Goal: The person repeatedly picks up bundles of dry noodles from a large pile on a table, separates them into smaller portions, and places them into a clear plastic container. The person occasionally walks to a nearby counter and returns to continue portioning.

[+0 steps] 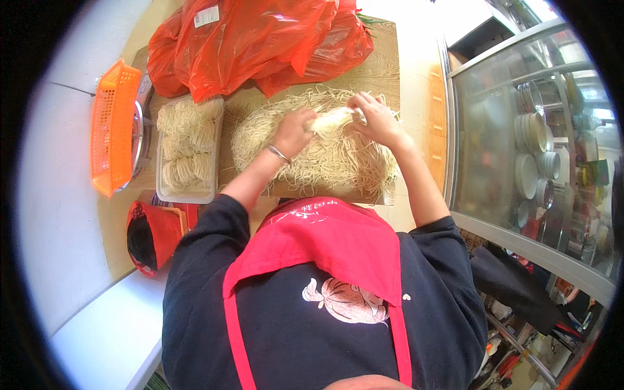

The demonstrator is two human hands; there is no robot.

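A wide heap of loose pale noodles spreads over the wooden table. Above its middle, a bundle of noodles is stretched between my two hands. My left hand, with a metal bangle at the wrist, grips the bundle's left end. At the other end my right hand has its fingers curled around the strands, somewhat blurred. To the left of the heap stands a white plastic basket, which holds several coiled noodle portions.
Large red plastic bags cover the table's far side. An orange plastic basket stands on edge at the left, near the wall. A glass-fronted cabinet with stacked dishes borders the right. A red bag sits low at the left.
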